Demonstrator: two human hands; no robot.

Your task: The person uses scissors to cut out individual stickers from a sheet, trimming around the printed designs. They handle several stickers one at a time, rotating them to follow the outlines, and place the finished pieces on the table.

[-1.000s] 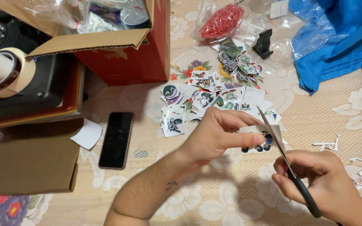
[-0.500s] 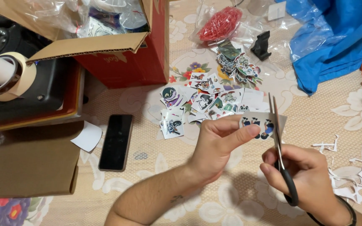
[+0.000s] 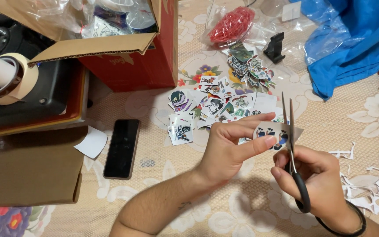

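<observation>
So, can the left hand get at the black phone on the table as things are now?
Probably not at once: the left hand pinches a small printed sticker sheet. The flat black phone lies uncovered beside that forearm.

We see a table (image 3: 373, 114) under a beige floral cloth. On it lie cut stickers (image 3: 218, 103), a black phone (image 3: 121, 148), white paper scraps (image 3: 369, 193) and a red cardboard box (image 3: 145, 66).
</observation>
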